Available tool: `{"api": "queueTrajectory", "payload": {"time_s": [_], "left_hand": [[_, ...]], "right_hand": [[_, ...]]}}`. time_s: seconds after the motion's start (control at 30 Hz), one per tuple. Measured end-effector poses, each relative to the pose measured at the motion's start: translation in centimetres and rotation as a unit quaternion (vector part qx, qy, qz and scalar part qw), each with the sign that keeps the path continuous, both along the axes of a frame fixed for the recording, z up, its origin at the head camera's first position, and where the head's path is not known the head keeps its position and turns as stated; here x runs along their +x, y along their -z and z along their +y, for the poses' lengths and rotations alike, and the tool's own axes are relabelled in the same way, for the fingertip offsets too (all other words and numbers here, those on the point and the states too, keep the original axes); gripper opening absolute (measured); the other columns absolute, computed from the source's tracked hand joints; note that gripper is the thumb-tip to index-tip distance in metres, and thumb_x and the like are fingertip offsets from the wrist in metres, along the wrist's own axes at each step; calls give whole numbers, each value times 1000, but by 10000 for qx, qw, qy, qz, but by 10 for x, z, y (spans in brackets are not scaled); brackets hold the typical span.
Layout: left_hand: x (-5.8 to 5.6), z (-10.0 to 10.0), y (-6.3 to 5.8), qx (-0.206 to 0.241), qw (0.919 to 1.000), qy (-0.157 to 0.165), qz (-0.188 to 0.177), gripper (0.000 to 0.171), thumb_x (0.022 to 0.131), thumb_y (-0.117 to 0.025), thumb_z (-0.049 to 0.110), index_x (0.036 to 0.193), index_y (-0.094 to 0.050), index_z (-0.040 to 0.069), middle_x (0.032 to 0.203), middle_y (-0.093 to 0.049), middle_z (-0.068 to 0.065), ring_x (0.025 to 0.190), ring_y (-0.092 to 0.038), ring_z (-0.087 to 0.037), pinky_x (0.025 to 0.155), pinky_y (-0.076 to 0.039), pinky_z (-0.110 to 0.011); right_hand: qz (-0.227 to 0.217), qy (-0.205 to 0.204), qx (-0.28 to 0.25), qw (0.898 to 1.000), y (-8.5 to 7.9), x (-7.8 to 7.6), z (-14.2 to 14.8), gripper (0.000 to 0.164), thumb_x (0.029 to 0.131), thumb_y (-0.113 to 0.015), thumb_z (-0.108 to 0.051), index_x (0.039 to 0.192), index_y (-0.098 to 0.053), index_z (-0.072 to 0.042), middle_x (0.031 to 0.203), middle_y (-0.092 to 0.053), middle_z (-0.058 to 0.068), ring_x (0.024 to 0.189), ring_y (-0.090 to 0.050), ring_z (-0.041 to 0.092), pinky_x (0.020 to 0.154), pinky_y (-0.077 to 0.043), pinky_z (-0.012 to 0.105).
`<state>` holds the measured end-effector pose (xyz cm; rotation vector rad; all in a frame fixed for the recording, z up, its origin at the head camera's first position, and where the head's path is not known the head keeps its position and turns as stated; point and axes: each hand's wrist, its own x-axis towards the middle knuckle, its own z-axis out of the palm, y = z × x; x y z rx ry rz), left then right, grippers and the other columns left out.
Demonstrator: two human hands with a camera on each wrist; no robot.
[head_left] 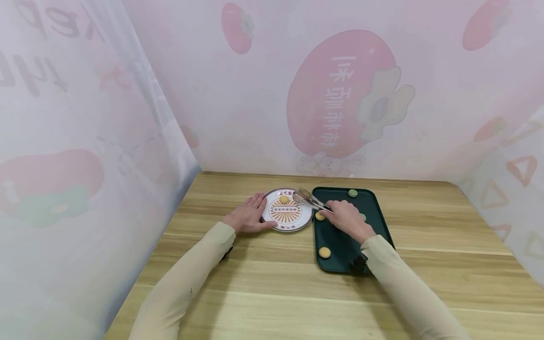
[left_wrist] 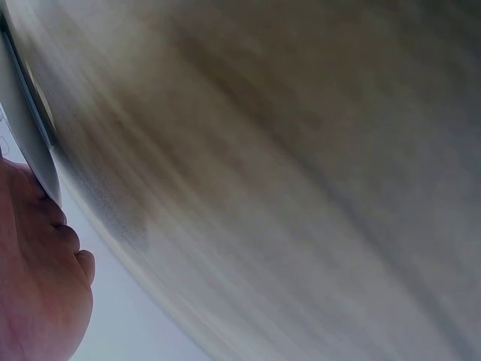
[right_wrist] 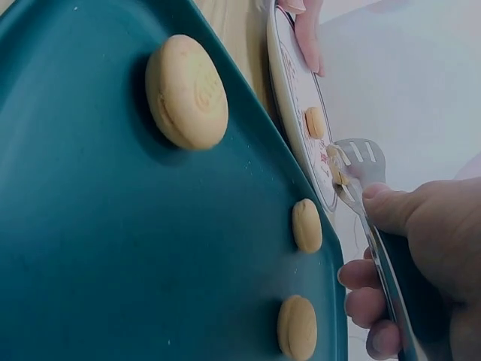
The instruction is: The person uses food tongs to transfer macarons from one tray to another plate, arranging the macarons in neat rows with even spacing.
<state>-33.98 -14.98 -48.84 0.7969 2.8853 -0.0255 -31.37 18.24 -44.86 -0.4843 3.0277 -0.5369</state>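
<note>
My left hand (head_left: 250, 216) rests against the left rim of a white patterned plate (head_left: 297, 224), its fingers extended and its thumb along the near edge. One yellow macaron (head_left: 284, 200) lies on the plate. With my right hand (head_left: 346, 218) I grip metal serving tongs (head_left: 313, 202) with dark handles, their slotted heads over the plate's right side. Between those heads a macaron (right_wrist: 336, 167) shows in the right wrist view. The left wrist view catches only part of the left hand (left_wrist: 45, 278) by the plate's edge (left_wrist: 34, 128).
A dark green tray (head_left: 340, 241) lies right of the plate, below my right hand. On it are yellow macarons (head_left: 325, 253) near the left edge and a green macaron (head_left: 352, 193) at the far end; another green one is partly hidden. A printed curtain (head_left: 263, 118) stands behind the wooden table (head_left: 272, 293).
</note>
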Motion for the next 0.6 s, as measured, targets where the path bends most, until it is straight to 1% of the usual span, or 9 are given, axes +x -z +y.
{"api": "queueTrajectory", "payload": {"time_s": [0.1,0.2,0.37,0.6], "left_hand": [[0,0,-1,-11,10000,-17,-1,107,90,-30,79,155,-11,-4,164,-6,-22,154,-5,-33,126,-12,-43],[0,0,-1,-17,10000,-13,6,107,90,-30,79,155,-11,-4,164,-6,-22,154,-5,-33,126,-11,-43],[0,1,-1,-5,10000,22,24,107,90,-30,79,155,-12,-4,164,-8,-22,154,-6,-34,125,-12,-44],[1,2,-4,-55,10000,6,29,107,90,-30,78,155,-13,-5,164,-9,-23,153,-7,-33,125,-13,-43]], "right_hand": [[147,-45,27,9999,2,-2,-4,29,98,-59,-37,96,-66,-8,64,-50,2,54,-48,17,49,-34,27],[84,17,17,10000,3,-4,-8,28,98,-59,-37,96,-66,-9,64,-51,2,54,-49,17,50,-35,27],[-89,7,8,10000,4,-5,-15,30,98,-59,-37,101,-67,-8,66,-53,2,56,-50,16,50,-37,26],[3,-63,-14,10000,7,-8,-19,31,97,-60,-39,97,-67,-9,66,-54,1,56,-51,15,50,-37,26]]}}
